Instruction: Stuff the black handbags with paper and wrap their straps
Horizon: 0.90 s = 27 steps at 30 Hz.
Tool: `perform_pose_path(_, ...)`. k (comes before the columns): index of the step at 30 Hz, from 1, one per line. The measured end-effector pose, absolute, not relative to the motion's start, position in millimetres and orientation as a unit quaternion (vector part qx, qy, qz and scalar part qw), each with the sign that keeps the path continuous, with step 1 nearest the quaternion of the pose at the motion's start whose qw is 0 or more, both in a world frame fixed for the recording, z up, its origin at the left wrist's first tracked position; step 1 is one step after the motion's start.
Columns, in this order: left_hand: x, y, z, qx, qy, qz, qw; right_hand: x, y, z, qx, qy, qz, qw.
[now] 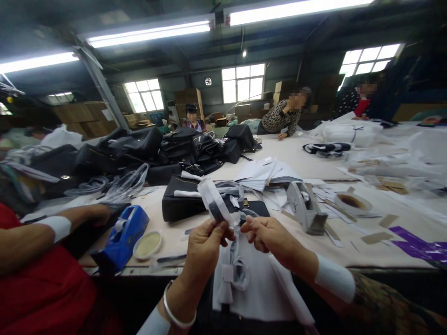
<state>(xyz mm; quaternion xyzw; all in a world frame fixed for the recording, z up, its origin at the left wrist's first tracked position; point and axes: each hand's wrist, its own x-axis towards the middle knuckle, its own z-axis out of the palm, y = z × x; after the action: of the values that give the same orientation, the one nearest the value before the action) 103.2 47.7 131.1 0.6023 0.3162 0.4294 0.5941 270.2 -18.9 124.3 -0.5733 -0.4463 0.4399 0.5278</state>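
Observation:
My left hand (pixel 208 239) is closed in a pinch on a dark bag strap (pixel 213 201) wrapped in white sheet material, its loop raised above the fingers. Close to its right, my right hand (pixel 270 234) has its fingers curled together at the thin translucent wrapping (pixel 237 221); what they grip is hidden. Below both hands, white paper (pixel 256 284) covers a dark item at the table's front edge. On that paper lies a coiled, plastic-wrapped cord or strap (pixel 240 274). Just beyond the hands, a black handbag (pixel 179 202) lies on the table.
A blue tape dispenser (pixel 127 232) and a round shallow dish (pixel 148 245) stand to the left, beside a co-worker's arm (pixel 75 221). At right are a grey tape dispenser (pixel 307 209), a tape roll (pixel 352 203) and purple plastic (pixel 422 244). Black bags (pixel 136 144) are piled behind.

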Motion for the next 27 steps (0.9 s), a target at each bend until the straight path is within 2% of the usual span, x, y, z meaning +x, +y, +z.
perform_pose_path(2, 104, 41, 127, 0.615, 0.307, 0.409, 0.6, 267, -17, 124, -0.537, -0.388, 0.526, 0.533)
perform_pose_path(4, 105, 34, 124, 0.62, 0.299, 0.387, 0.613, 265, -15, 125, -0.528, -0.389, 0.527, 0.539)
perform_pose_path(6, 106, 30, 121, 0.613, 0.303, 0.365, 0.631, 266, -13, 127, -0.562, -0.441, 0.458, 0.529)
perform_pose_path(8, 104, 30, 120, 0.616, 0.319, 0.343, 0.633, 269, -13, 127, -0.603, -0.539, 0.318, 0.495)
perform_pose_path(11, 101, 34, 120, 0.654, 0.339, 0.333, 0.588, 273, -15, 122, -0.605, -0.68, 0.1, 0.402)
perform_pose_path(13, 100, 36, 120, 0.675, 0.343, 0.336, 0.56, 274, -16, 119, -0.584, -0.735, 0.019, 0.344)
perform_pose_path(16, 102, 39, 116, 0.675, 0.35, 0.338, 0.555, 277, -17, 118, -0.544, -0.79, -0.06, 0.278)
perform_pose_path(20, 106, 40, 109, 0.65, 0.382, 0.298, 0.585, 283, -19, 116, -0.482, -0.831, -0.139, 0.24)
perform_pose_path(27, 104, 43, 105, 0.513, 0.323, 0.164, 0.778, 284, -25, 107, -0.437, -0.838, -0.205, 0.256)
